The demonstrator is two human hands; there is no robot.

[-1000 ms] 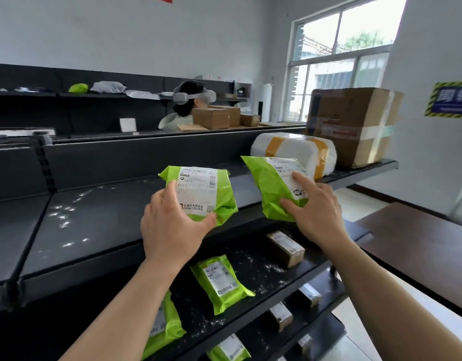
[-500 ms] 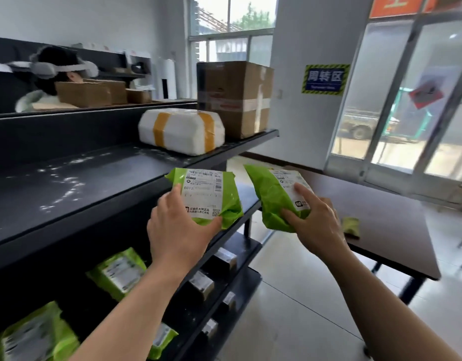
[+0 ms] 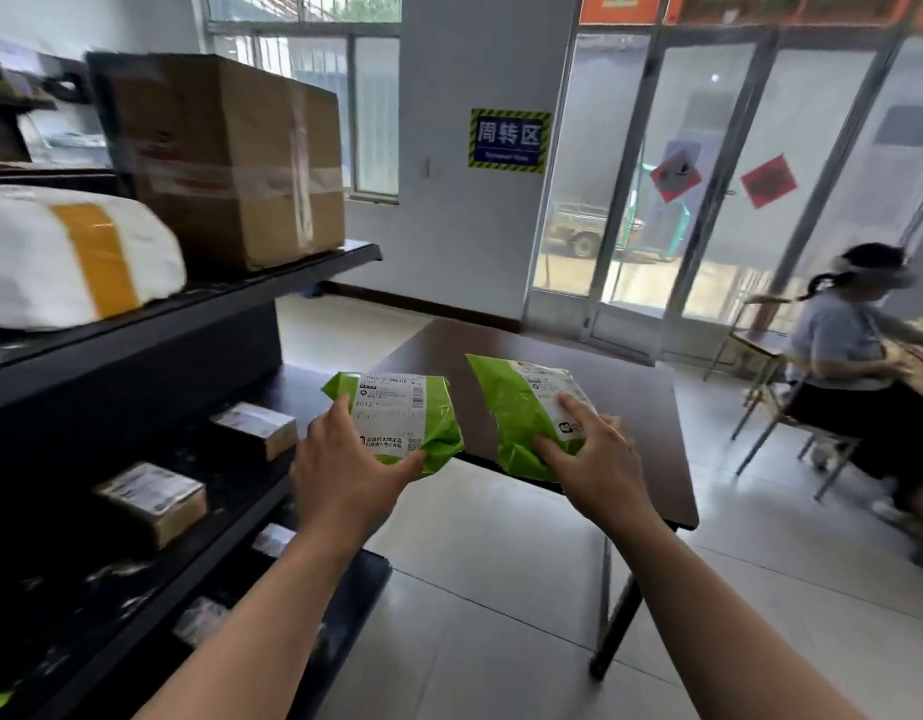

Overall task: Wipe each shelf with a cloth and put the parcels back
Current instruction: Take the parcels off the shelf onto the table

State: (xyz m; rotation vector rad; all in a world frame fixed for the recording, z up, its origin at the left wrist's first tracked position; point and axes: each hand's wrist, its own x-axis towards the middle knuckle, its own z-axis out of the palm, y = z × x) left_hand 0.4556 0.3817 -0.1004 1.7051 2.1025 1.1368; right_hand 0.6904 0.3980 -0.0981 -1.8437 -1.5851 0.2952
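My left hand [image 3: 345,475] grips a green parcel [image 3: 402,413] with a white label, thumb under its lower edge. My right hand [image 3: 594,459] holds a second green parcel [image 3: 516,407], fingers spread over its label. Both parcels hang in the air beside the black shelf rack [image 3: 137,324] and in front of the dark brown table [image 3: 630,407]. On the rack's top shelf stand a white parcel with a yellow band [image 3: 59,257] and a large taped cardboard box [image 3: 225,158]. No cloth is in view.
Small cardboard boxes [image 3: 152,498] lie on the lower shelves, which look dusty. A person [image 3: 854,356] sits on a chair at the right. Glass doors [image 3: 708,174] stand behind the table. Tiled floor [image 3: 475,589] lies between rack and table.
My view has swung right, away from the shelves toward the table. Both hands have carried the green parcels off the top shelf and now hold them near the table's edge.
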